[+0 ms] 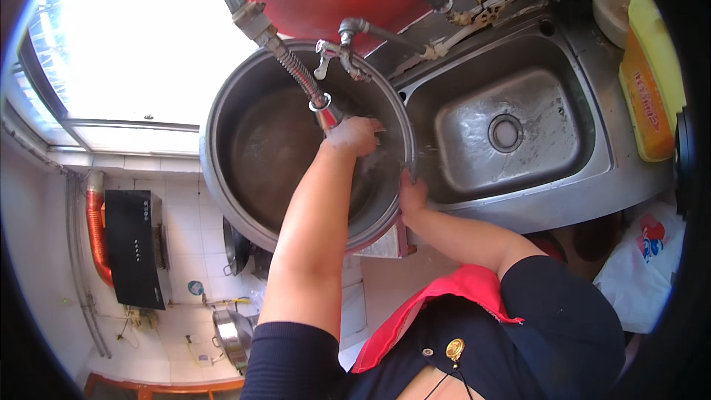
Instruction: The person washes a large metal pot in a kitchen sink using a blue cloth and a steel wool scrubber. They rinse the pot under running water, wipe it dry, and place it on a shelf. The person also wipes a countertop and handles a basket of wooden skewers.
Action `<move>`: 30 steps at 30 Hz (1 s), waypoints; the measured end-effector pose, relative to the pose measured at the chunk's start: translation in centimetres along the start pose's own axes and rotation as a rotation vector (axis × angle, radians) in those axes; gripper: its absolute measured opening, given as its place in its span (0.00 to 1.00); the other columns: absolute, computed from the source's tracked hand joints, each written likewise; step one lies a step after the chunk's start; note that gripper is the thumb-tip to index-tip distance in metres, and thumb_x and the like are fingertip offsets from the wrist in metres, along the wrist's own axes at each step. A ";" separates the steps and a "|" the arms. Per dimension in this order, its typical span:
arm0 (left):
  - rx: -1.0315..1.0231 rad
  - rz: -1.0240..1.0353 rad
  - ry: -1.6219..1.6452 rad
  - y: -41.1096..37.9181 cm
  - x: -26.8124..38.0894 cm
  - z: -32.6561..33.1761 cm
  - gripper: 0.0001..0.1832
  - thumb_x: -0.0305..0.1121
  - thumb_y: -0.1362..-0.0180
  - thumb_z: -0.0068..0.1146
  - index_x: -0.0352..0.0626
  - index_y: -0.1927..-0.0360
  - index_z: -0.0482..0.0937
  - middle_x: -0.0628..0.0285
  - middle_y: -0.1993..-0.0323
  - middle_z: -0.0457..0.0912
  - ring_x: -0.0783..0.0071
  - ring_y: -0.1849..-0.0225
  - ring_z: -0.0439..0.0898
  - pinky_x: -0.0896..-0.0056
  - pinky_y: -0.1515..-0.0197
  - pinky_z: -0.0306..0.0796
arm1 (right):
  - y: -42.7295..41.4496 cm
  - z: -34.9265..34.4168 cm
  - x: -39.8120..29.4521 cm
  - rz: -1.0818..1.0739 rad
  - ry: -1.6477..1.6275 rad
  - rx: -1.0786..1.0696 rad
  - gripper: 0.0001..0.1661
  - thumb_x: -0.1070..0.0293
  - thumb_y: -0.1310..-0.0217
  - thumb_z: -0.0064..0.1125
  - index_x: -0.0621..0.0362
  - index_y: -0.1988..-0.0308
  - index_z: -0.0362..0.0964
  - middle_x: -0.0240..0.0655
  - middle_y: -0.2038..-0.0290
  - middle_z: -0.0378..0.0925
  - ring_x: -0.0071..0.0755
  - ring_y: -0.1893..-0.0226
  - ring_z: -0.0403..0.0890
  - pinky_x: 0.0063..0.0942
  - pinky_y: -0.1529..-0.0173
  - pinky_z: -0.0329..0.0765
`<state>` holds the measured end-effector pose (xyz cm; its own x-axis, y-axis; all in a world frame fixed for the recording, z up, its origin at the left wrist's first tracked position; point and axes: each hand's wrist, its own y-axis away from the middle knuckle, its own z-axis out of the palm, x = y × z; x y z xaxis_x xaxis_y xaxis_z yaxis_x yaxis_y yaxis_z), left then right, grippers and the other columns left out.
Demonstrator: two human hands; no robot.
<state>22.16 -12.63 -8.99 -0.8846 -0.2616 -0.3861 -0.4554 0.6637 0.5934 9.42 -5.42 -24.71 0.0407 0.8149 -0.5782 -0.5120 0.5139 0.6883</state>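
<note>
My left hand (355, 136) reaches over a large round metal pot (261, 139), its fingers pointing right. Right against it is the red-and-chrome end of a flexible faucet spout (326, 114); whether my fingers close around it cannot be made out. Pale splashing below the hand is blurred. My right hand (412, 197) grips the near right of the pot's rim, beside the stainless steel sink (597, 178). Grey-brown water appears to lie in the pot.
Above the pot's far rim juts a small lever tap (328, 58). A red board (322, 0) leans behind. Right of the sink stand a yellow-orange bottle (647, 94) and, lower, a white plastic bag (639, 272). A black range hood (133, 247) hangs at left.
</note>
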 end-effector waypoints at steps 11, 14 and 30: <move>0.003 -0.317 -0.319 19.3 -3.4 -13.5 0.25 0.32 0.49 0.59 0.49 0.44 0.73 0.56 0.49 0.77 0.55 0.45 0.73 0.60 0.42 0.67 | -1.4 0.7 1.0 0.026 0.023 -0.019 0.32 0.46 0.39 0.53 0.71 0.62 0.71 0.50 0.65 0.77 0.46 0.64 0.78 0.37 0.57 0.72; 0.545 -0.259 -0.290 21.8 -6.7 -12.8 0.28 0.30 0.50 0.60 0.46 0.42 0.71 0.52 0.46 0.74 0.52 0.42 0.71 0.59 0.40 0.64 | -3.5 0.7 2.6 0.062 -0.051 -0.014 0.33 0.45 0.39 0.53 0.71 0.61 0.71 0.49 0.64 0.77 0.43 0.63 0.77 0.36 0.56 0.71; 0.858 -0.537 1.225 21.0 -6.1 -11.4 0.37 0.22 0.55 0.51 0.30 0.36 0.58 0.53 0.57 0.76 0.69 0.59 0.76 0.71 0.55 0.71 | -12.3 -9.9 -6.9 -0.732 1.369 0.252 0.41 0.50 0.49 0.61 0.62 0.42 0.62 0.52 0.46 0.68 0.54 0.43 0.67 0.45 0.38 0.61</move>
<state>16.78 -5.06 13.87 -0.3823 -0.6859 0.6192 -0.9132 0.3827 -0.1401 6.90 -20.05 -33.52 -0.6438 -0.4011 -0.6517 -0.5736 0.8166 0.0640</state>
